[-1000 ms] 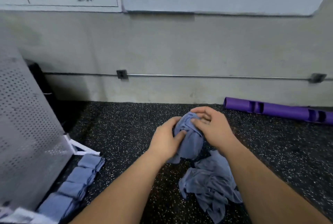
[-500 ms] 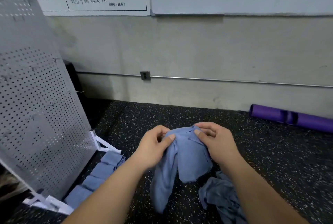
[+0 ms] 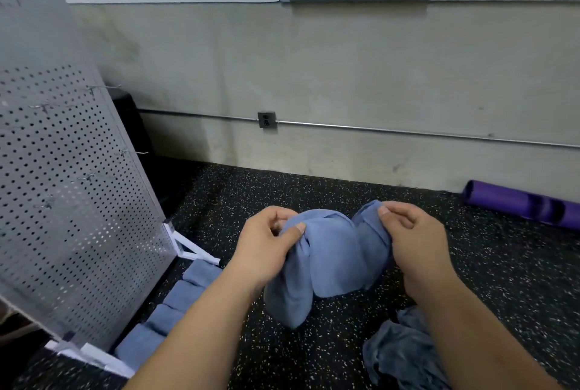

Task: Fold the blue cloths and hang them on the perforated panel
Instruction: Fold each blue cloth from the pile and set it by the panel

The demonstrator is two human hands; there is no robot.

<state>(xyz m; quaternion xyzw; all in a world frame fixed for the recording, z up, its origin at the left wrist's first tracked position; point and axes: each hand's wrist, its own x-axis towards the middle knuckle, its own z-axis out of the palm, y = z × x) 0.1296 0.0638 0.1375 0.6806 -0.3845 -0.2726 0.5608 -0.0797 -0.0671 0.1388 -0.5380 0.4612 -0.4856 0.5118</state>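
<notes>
Single head-worn view; forward and down; close above both hands (image 3: 339, 248)

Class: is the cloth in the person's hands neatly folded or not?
Not folded: the cloth hangs bunched and creased between the left hand and right hand, which pinch its top.

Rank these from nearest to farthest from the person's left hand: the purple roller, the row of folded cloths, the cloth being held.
1. held blue cloth: pinched in the fingers of the left hand.
2. row of folded cloths: low on the left, beside the perforated panel.
3. purple roller: far off to the right.
</notes>
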